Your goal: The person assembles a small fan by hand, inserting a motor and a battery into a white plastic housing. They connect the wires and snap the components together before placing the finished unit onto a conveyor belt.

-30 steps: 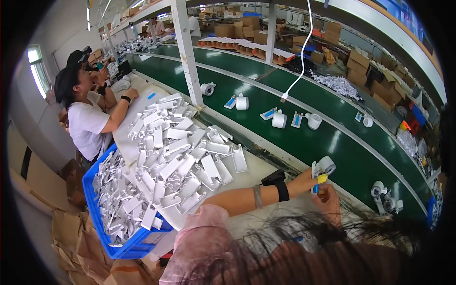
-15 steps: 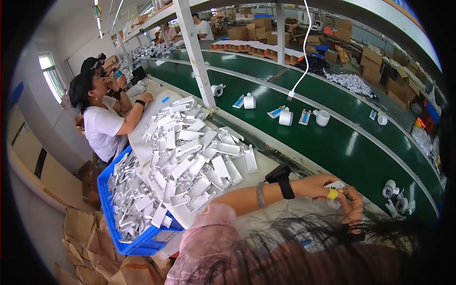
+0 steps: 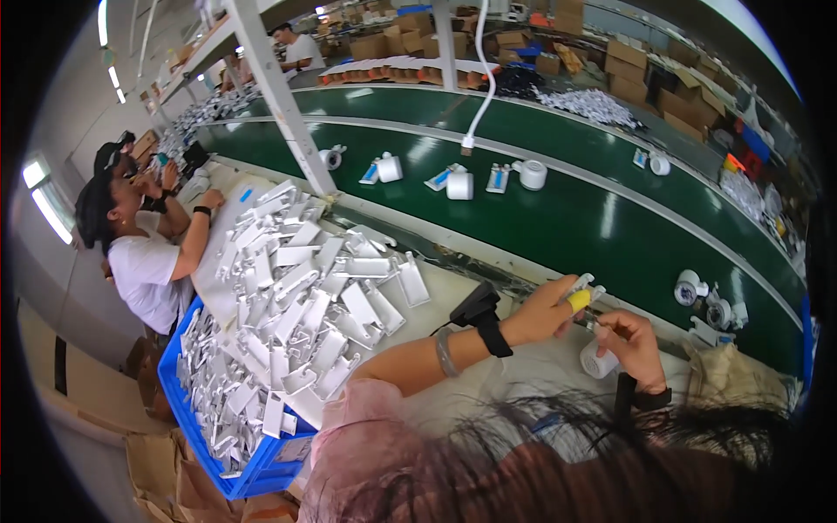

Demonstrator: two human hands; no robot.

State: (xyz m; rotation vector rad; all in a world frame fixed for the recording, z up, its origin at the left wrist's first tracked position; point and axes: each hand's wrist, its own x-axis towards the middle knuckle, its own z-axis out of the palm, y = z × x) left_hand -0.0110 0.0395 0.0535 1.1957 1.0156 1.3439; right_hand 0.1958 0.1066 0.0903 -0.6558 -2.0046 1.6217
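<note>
My left hand (image 3: 547, 312) is closed on a white plastic part (image 3: 595, 289) whose pronged end sticks out past the fingers. Something yellow (image 3: 579, 301) is wrapped round one of its fingertips. Close beside it, my right hand (image 3: 635, 342) pinches a white cylindrical housing (image 3: 600, 359) with a perforated end, which hangs below the fingers. A small piece between the two hands is too small to name. To the left, a heap of white plastic brackets (image 3: 330, 261) covers the worktop.
A blue crate (image 3: 275, 462) full of similar brackets stands at the worktop's left edge. Beyond, a green conveyor (image 3: 575, 213) carries several white cylindrical units. A white cable (image 3: 488, 70) hangs above it, near a metal post (image 3: 279, 96). A co-worker (image 3: 144, 253) sits at the left.
The view has swung, moving the scene leftward. My hands have drawn slightly apart, and the white cylindrical housing now shows clearly below my right hand.
</note>
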